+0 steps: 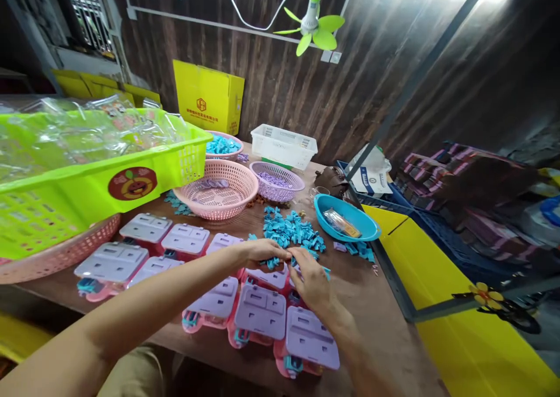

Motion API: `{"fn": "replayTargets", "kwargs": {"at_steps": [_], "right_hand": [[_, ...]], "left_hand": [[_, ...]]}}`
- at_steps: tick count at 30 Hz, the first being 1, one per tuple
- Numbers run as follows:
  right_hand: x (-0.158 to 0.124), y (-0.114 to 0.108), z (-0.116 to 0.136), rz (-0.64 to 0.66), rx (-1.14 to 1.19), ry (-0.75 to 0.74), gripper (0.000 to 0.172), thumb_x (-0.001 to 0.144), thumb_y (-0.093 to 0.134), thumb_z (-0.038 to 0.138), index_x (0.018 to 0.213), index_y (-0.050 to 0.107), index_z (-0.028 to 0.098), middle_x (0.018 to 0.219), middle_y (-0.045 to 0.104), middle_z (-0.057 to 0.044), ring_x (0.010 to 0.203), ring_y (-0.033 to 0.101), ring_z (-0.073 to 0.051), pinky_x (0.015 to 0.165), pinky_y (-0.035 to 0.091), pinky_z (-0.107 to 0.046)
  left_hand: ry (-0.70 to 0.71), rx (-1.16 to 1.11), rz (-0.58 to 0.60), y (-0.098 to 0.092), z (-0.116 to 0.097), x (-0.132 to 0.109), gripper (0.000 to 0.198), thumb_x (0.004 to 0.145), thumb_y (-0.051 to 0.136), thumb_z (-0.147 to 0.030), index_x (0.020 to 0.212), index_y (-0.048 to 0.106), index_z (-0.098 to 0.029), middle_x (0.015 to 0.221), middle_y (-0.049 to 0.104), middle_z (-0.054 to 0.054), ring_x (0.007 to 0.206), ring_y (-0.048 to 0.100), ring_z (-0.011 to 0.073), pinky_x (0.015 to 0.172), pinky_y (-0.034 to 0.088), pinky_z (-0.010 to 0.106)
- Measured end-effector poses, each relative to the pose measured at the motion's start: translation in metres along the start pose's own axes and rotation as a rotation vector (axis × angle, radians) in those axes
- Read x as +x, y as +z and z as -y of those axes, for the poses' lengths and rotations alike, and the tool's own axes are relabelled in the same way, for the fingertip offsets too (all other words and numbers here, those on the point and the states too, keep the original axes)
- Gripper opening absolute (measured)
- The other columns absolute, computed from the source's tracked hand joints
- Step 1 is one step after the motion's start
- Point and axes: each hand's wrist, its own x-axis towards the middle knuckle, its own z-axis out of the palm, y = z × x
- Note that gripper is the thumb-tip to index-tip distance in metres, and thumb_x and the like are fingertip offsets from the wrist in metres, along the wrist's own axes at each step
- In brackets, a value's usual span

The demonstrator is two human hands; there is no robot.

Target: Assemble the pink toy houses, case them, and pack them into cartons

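My left hand (265, 251) is curled around a few small blue plastic pieces (272, 263), which show below its fingers. My right hand (310, 276) meets it, fingertips pinched together at the left fingertips; whatever they hold is too small to make out. Just beyond both hands lies a loose heap of the same blue pieces (291, 229). Under and in front of the hands stand rows of pink plastic boxes with lilac lids (259, 311), with blue parts at their near ends. Another such box (311, 334) is nearest the right forearm.
A lime-green crate (184, 162) of clear plastic packaging stands at left. Behind are a pink basket (219, 210), a lilac basket (280, 194) of small purple pieces and a white basket (284, 148). A blue basin (321, 210) sits right, beside the table's metal frame (396, 283).
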Motion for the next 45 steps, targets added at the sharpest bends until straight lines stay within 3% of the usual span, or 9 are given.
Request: {"fn": "replayTargets", "kwargs": {"at_steps": [4,7,10,15,21,26,36,40,45], "right_hand": [[0.007,0.012,-0.008,-0.018,0.062,0.207,0.028,0.070,0.041,0.012,0.091,0.059,0.019,0.088,0.063,-0.007,0.085,0.060,-0.020,0.078,0.049,-0.034],[0.015,0.018,-0.018,-0.027,0.195,0.329,0.020,0.072,0.046,0.022,0.085,0.060,0.019,0.091,0.064,-0.007,0.087,0.060,-0.021,0.081,0.048,-0.035],[0.022,0.026,-0.024,-0.009,0.241,0.353,0.017,0.072,0.048,0.028,0.078,0.062,0.019,0.092,0.063,-0.008,0.090,0.059,-0.022,0.082,0.047,-0.036],[0.026,0.034,-0.026,0.113,0.227,0.414,0.019,0.067,0.057,0.034,0.067,0.069,0.019,0.079,0.066,-0.006,0.076,0.060,-0.020,0.070,0.046,-0.031],[0.027,0.032,-0.030,0.139,0.165,0.462,0.022,0.065,0.058,0.033,0.072,0.072,0.018,0.077,0.070,-0.007,0.072,0.062,-0.022,0.069,0.045,-0.032],[0.025,0.035,-0.032,0.130,0.136,0.418,0.022,0.068,0.055,0.037,0.067,0.069,0.020,0.073,0.070,-0.006,0.068,0.061,-0.021,0.066,0.045,-0.032],[0.013,0.044,-0.029,0.054,0.070,0.310,0.035,0.081,0.046,0.046,0.064,0.062,0.019,0.071,0.064,-0.006,0.069,0.058,-0.020,0.068,0.043,-0.032],[0.019,0.038,-0.023,0.063,0.053,0.277,0.035,0.080,0.047,0.046,0.066,0.065,0.019,0.069,0.062,-0.006,0.067,0.056,-0.020,0.067,0.044,-0.033],[0.046,0.032,0.003,0.010,0.081,0.189,0.036,0.084,0.043,0.039,0.104,0.064,0.017,0.085,0.062,-0.007,0.074,0.056,-0.018,0.070,0.045,-0.032]], "left_hand": [[0.022,-0.077,-0.130,-0.019,0.007,-0.021,0.048,0.067,0.067,-0.056,0.087,0.062,-0.012,0.050,0.054,-0.001,0.033,0.032,0.0027,0.034,0.015,0.014],[0.025,-0.197,-0.284,-0.039,0.009,-0.041,0.045,0.074,0.062,-0.054,0.090,0.063,-0.012,0.054,0.056,0.000,0.036,0.036,0.0030,0.035,0.018,0.014],[0.097,-0.306,-0.353,-0.054,0.013,-0.063,0.028,0.070,0.073,-0.031,0.088,0.063,-0.012,0.065,0.060,0.001,0.050,0.050,0.0050,0.045,0.034,0.014],[0.239,-0.351,-0.372,-0.062,0.022,-0.084,0.036,0.053,0.066,0.006,0.085,0.062,-0.011,0.066,0.060,-0.001,0.057,0.052,0.0048,0.057,0.039,0.015],[0.243,-0.404,-0.336,-0.071,0.027,-0.085,0.005,0.071,0.055,-0.013,0.074,0.058,-0.010,0.068,0.063,0.006,0.052,0.052,0.0076,0.050,0.040,0.017],[0.188,-0.441,-0.218,-0.081,0.030,-0.080,0.028,0.083,0.035,-0.023,0.063,0.050,-0.011,0.069,0.063,0.011,0.044,0.048,0.0069,0.041,0.036,0.016],[0.276,-0.100,-0.419,-0.080,0.028,-0.067,0.032,0.089,0.041,-0.040,0.070,0.042,-0.015,0.051,0.051,-0.002,0.030,0.029,0.0011,0.031,0.013,0.013],[0.327,0.094,-0.438,-0.077,0.023,-0.068,0.026,0.082,0.054,-0.036,0.071,0.044,-0.015,0.055,0.056,-0.001,0.034,0.039,0.0027,0.036,0.024,0.013],[0.358,0.402,-0.517,-0.074,0.016,-0.067,0.014,0.077,0.056,-0.026,0.073,0.048,-0.015,0.060,0.059,0.000,0.049,0.053,0.0097,0.048,0.038,0.019]]}}
